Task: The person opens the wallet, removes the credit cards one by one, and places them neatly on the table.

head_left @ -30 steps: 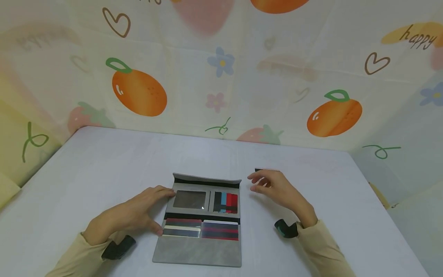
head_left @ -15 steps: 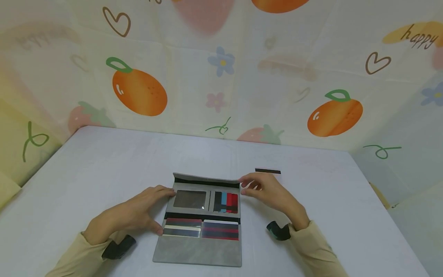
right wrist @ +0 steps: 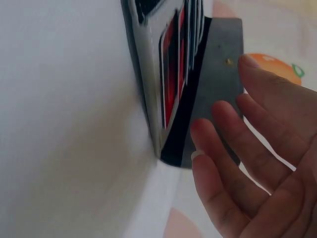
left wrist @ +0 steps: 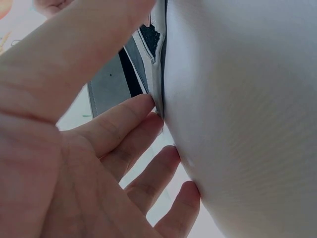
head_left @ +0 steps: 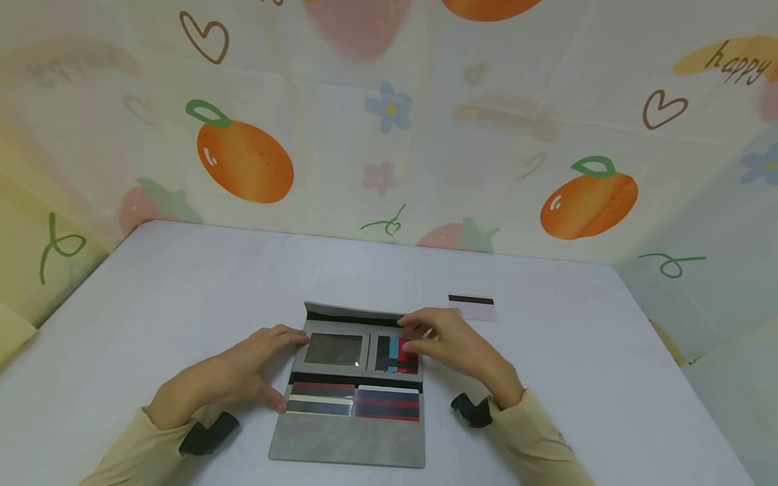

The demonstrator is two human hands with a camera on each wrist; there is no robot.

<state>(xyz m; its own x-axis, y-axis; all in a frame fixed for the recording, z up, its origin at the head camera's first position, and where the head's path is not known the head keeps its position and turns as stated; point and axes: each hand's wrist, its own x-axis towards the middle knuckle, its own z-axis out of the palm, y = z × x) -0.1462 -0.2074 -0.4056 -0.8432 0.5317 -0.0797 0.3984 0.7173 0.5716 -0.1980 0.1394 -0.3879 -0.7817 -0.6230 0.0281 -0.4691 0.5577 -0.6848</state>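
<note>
A long grey wallet (head_left: 346, 442) lies unfolded on the table. In the head view its upper right slots hold dark, blue and red cards (head_left: 394, 351), partly behind my right hand. Striped cards (head_left: 386, 403) fill the lower slots, and a clear window (head_left: 333, 349) sits at upper left. My left hand (head_left: 237, 368) touches the wallet's left edge with thumb and fingertips spread; the left wrist view shows those fingers (left wrist: 126, 119) against the edge. Loosely bent and holding nothing, my right hand (head_left: 458, 344) is over the wallet's upper right corner. The right wrist view has its fingers (right wrist: 247, 144) near the flap.
A single pale card with a black stripe (head_left: 473, 308) lies on the white tabletop (head_left: 547, 405), beyond my right hand. Behind the table hangs a cloth (head_left: 340, 135) printed with fruit. A dark wrist device (head_left: 209, 433) sits at my left cuff.
My right hand has moved left from beside the loose card to over the wallet's upper right corner, uncovering that card. The left hand and the wallet have stayed in place.
</note>
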